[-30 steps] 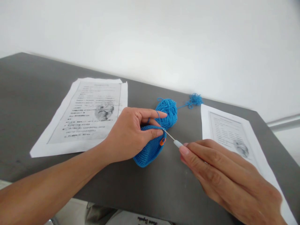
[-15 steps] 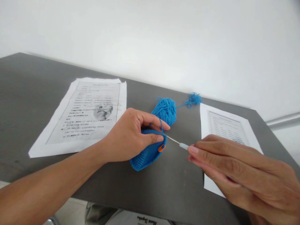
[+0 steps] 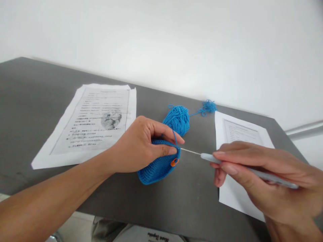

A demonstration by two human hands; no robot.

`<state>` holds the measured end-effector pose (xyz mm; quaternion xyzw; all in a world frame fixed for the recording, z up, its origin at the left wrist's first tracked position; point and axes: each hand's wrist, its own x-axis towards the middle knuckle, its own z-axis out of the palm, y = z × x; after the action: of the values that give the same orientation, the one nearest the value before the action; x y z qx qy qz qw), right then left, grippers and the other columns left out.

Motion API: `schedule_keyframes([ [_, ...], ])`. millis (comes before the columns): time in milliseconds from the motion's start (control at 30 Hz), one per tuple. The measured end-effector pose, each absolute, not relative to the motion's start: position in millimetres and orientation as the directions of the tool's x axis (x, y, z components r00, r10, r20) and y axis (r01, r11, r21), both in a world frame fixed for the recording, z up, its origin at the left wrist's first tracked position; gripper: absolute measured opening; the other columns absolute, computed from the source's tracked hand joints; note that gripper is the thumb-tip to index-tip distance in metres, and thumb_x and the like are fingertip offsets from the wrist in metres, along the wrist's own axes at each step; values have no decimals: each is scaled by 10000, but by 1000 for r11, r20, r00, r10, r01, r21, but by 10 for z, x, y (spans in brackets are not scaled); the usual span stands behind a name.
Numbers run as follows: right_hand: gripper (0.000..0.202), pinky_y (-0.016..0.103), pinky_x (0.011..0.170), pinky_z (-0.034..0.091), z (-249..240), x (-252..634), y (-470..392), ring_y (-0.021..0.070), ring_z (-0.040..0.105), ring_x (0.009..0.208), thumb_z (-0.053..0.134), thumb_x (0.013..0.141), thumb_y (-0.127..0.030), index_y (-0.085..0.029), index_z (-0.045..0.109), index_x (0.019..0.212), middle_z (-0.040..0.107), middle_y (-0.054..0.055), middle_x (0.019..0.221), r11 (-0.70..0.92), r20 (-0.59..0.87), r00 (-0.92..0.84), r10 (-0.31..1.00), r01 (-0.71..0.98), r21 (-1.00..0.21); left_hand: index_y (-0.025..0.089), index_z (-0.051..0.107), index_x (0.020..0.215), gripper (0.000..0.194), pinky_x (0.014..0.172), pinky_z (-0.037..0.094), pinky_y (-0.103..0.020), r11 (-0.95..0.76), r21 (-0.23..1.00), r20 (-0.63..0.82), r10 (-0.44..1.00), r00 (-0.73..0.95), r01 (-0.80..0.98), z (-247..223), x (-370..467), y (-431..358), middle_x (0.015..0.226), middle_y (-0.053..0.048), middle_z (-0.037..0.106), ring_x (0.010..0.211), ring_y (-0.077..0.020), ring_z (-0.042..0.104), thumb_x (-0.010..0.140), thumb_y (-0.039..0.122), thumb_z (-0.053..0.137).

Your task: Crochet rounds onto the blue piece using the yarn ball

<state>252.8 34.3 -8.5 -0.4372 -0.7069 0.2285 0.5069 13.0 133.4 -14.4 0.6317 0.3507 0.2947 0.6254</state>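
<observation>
Between the thumb and fingers of my left hand [image 3: 145, 144] is the upper edge of a blue crochet piece [image 3: 157, 169]. An orange stitch marker [image 3: 174, 162] hangs near its right edge. A strand of blue yarn runs up over my left index finger. My right hand [image 3: 262, 178] grips a crochet hook [image 3: 207, 157] by its pale handle, pen-fashion. The hook's thin metal shaft points left, and its tip meets the edge of the piece beside my left thumb; the exact stitch is too small to make out.
Behind my left hand lies a ball of blue yarn [image 3: 177, 119], joined by a strand to a loose blue tangle [image 3: 209, 106]. Printed sheets lie at the left [image 3: 60, 134] and right [image 3: 234, 198] on the dark grey table [image 3: 186, 205]. A white wall [image 3: 161, 43] borders its far edge.
My right hand has turned and shifted right, drawing the hook a little outward and showing more of its handle. The crochet piece has tilted slightly in my left hand.
</observation>
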Motion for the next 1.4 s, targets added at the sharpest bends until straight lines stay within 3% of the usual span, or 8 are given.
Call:
schedule_keyframes([
  [100, 128, 275, 358, 606, -181, 2432, 410, 185, 720, 454, 815, 947, -183, -238, 879, 1044, 815, 39, 732, 313, 316, 43, 948, 66, -947, 214, 892, 832, 109, 690, 662, -269, -14, 996, -34, 846, 533, 86, -146, 133, 1337, 764, -21, 870, 692, -215, 830, 776, 121, 884],
  [233, 99, 223, 347, 591, -308, 2236, 485, 156, 727, 495, 788, 991, -309, -240, 859, 981, 824, 18, 758, 172, 158, 93, 983, -172, -970, 191, 899, 978, 192, 740, 651, -259, -39, 996, -6, 877, 481, 83, -171, 169, 1301, 892, -33, 894, 806, -215, 839, 786, 176, 897],
  [367, 228, 289, 539, 674, -359, 2085, 464, 174, 779, 680, 787, 946, -122, -272, 854, 1103, 838, 37, 913, 510, 543, 90, 835, 246, -825, 147, 872, 1103, 306, 754, 633, -237, -4, 999, -12, 887, 461, 33, -188, 230, 1223, 903, -29, 890, 825, -190, 829, 797, 165, 876],
  [467, 341, 285, 611, 660, -361, 2048, 432, 165, 782, 744, 768, 917, -31, -268, 845, 1150, 836, 37, 954, 565, 640, 23, 768, 445, -694, 117, 849, 1174, 371, 745, 628, -244, 30, 1000, -29, 905, 425, 4, -185, 252, 1177, 868, -27, 884, 788, -181, 816, 806, 167, 864],
  [767, 89, 273, 532, 677, -436, 2017, 465, 157, 763, 570, 756, 1010, -200, -214, 842, 1025, 824, 18, 785, 354, 342, 233, 911, -11, -935, 170, 859, 1226, 374, 922, 624, -335, -160, 976, 104, 940, 326, 150, -202, 268, 1126, 899, -10, 884, 885, -217, 815, 859, 176, 795],
  [933, 80, 262, 535, 670, -451, 1996, 473, 144, 752, 555, 769, 1005, -208, -226, 843, 1029, 824, 9, 788, 373, 361, 256, 897, 4, -928, 207, 865, 1236, 401, 1116, 548, -468, -339, 905, 264, 922, 285, 258, -251, 288, 1148, 970, -25, 896, 1001, -281, 814, 851, 160, 763],
  [1167, 21, 253, 496, 634, -263, 1967, 529, 135, 715, 539, 828, 958, -244, -224, 833, 955, 791, -4, 735, 468, 470, 295, 832, 82, -880, 133, 846, 1248, 424, 938, 622, -368, -216, 974, 226, 919, 323, -68, -176, 326, 1208, 906, -37, 888, 873, -232, 816, 835, 224, 864],
  [1400, 151, 243, 467, 611, 312, 2030, 708, 124, 685, 532, 914, 879, -300, -221, 788, 850, 765, -20, 710, 566, 579, 223, 785, 125, -815, 151, 867, 835, 131, 791, 587, -316, -238, 936, 321, 881, 348, -261, 291, 433, 1401, 784, -5, 825, 718, -166, 738, 767, 40, 857],
])
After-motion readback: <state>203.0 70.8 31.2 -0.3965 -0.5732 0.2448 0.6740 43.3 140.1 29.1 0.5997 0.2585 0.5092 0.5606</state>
